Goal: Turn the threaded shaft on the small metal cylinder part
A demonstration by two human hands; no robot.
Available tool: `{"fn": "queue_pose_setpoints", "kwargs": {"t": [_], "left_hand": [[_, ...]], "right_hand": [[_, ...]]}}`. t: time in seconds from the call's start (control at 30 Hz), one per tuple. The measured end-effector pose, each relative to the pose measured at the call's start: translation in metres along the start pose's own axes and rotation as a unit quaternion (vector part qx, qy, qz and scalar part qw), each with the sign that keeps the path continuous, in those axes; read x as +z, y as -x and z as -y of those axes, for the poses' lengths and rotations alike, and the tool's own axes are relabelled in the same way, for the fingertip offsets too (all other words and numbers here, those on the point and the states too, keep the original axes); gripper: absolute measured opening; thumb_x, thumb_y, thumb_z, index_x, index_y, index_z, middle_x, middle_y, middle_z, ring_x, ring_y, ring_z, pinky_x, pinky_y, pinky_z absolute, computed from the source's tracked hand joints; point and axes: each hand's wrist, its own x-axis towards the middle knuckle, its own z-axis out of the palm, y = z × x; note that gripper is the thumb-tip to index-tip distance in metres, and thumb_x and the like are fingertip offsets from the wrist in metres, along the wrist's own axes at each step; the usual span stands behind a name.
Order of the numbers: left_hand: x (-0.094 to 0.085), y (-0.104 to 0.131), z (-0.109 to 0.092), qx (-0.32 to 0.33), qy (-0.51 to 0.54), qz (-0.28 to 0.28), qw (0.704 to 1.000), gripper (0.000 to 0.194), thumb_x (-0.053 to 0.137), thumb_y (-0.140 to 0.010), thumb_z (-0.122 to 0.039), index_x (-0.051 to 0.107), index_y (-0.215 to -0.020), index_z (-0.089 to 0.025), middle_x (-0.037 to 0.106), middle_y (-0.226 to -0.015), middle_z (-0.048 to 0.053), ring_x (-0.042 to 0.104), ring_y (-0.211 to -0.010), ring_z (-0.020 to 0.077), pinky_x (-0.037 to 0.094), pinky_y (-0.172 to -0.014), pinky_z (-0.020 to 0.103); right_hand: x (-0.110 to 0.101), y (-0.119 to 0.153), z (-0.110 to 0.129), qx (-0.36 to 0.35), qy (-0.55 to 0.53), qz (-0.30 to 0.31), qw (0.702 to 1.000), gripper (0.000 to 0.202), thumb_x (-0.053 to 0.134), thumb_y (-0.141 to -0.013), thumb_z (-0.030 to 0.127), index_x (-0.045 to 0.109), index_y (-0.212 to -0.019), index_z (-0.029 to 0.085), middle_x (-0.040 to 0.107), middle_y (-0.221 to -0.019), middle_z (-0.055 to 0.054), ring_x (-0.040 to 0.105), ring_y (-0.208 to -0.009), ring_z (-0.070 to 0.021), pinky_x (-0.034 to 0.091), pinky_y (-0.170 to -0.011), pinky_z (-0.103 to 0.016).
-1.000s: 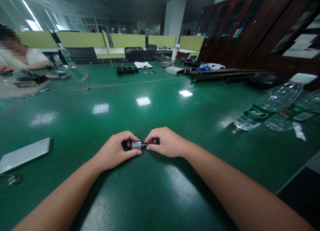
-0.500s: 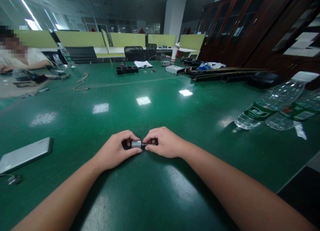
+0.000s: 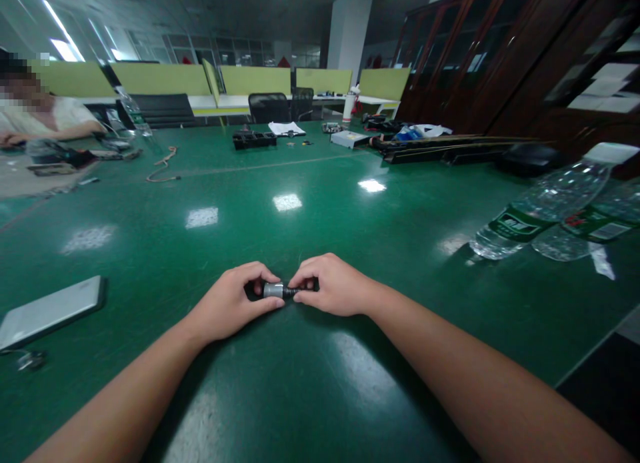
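Observation:
Over the green table, my left hand (image 3: 231,297) pinches a small silver cylinder (image 3: 273,289) between thumb and fingers. A thin, dark, ribbed shaft (image 3: 290,291) sticks out of the cylinder's right end, and the whole piece lies about level. My right hand (image 3: 330,286) is closed with thumb and fingertips around that shaft; the shaft's far end is partly hidden in the hand. The exact kind of part is too small to make out.
Two clear plastic bottles (image 3: 540,206) stand at the right. A silver slab-like device (image 3: 53,309) lies at the left with a cable plug (image 3: 31,360). Far back are a black tray (image 3: 255,140), papers and dark rails (image 3: 440,148). A person (image 3: 55,116) sits at far left.
My right hand has shifted slightly to the right along the shaft, so a little more of the shaft shows between the hands. The left hand has barely moved.

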Motion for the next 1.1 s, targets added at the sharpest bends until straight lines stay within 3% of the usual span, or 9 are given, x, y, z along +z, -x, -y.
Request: {"fn": "queue_pose_setpoints", "kwargs": {"t": [1.1], "left_hand": [[-0.001,0.0007,-0.0007,-0.009,-0.012,-0.002,1.0,0.024,0.07,-0.081,-0.04,0.067,-0.093,-0.02,0.066,-0.084,0.001,0.059,-0.076,0.0173,0.045,-0.069,0.028]], "right_hand": [[-0.0052,0.0049,-0.0053,0.043,-0.015,0.013,0.999,0.017,0.071,-0.075,0.015,0.075,-0.091,0.017,0.068,-0.078,-0.001,0.059,-0.069,-0.0103,0.042,-0.064,-0.021]]}}
